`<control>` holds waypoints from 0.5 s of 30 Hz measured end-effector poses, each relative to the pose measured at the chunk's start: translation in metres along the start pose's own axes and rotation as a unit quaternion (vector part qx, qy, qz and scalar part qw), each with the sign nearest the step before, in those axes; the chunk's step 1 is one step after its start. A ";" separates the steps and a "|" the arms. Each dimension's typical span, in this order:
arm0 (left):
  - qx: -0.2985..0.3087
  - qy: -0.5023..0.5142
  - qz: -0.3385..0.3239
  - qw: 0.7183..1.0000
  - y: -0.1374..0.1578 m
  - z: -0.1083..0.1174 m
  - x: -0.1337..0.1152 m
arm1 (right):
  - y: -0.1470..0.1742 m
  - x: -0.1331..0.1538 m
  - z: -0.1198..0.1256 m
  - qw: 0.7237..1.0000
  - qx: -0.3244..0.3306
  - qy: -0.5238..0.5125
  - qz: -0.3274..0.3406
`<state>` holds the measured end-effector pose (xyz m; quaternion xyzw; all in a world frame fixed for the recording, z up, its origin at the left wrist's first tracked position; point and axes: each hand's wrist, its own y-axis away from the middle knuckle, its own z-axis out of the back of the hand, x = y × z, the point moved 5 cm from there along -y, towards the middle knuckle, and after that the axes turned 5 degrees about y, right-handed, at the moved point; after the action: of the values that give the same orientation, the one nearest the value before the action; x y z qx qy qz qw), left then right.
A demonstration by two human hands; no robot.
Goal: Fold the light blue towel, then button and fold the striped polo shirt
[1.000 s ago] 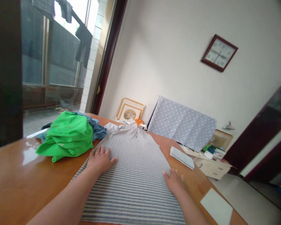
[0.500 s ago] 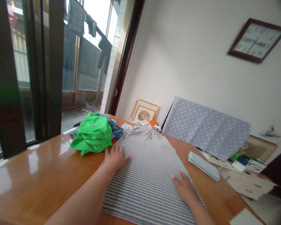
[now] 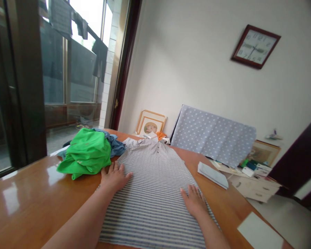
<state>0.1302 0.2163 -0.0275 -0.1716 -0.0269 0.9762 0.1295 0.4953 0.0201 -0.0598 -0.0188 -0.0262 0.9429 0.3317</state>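
A striped shirt (image 3: 152,193), grey-blue and white, lies spread on the wooden table (image 3: 41,211) with its collar at the far end and buttons near the neck. My left hand (image 3: 115,178) rests flat on the shirt's left edge, fingers spread. On the right side of the cloth lies my right hand (image 3: 195,200), also flat with its fingers stretched out. Neither hand grips anything. Just beyond my left fingertips sits a crumpled bright green garment (image 3: 86,154), with bluish clothing (image 3: 116,145) bunched behind it.
A folded pale cloth (image 3: 212,175) lies right of the shirt, and a white sheet (image 3: 260,231) near the table's right edge. Behind stand a dotted cover (image 3: 212,133), a framed picture (image 3: 151,124) and a drawer cabinet (image 3: 254,188). A clock (image 3: 256,46) hangs on the wall.
The whole view has swung to the right, so everything appears further left. Both hands stay flat on the shirt, nearly in the same places on it.
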 end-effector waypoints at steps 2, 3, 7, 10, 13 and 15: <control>-0.009 -0.004 -0.003 1.000 0.000 0.001 0.000 | 0.001 0.001 0.003 1.000 -0.004 -0.009 -0.001; -0.013 -0.005 -0.004 1.000 0.000 0.001 0.000 | 0.002 0.002 0.004 1.000 -0.008 -0.017 -0.001; -0.026 -0.004 -0.009 1.000 -0.004 0.000 0.004 | 0.003 0.002 0.012 0.998 -0.030 -0.050 0.008; -0.037 -0.001 -0.019 0.999 -0.007 0.001 0.006 | 0.001 0.001 0.019 0.997 -0.039 -0.070 0.011; -0.029 0.027 -0.022 0.999 -0.010 0.004 0.008 | -0.001 -0.005 0.028 0.995 -0.055 -0.089 0.006; -0.021 0.048 -0.019 0.998 -0.010 0.008 0.011 | -0.002 -0.013 0.034 0.993 -0.062 -0.102 -0.001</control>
<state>0.1198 0.2287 -0.0224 -0.2201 -0.0444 0.9635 0.1458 0.5046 0.0123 -0.0254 0.0570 -0.1186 0.9360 0.3265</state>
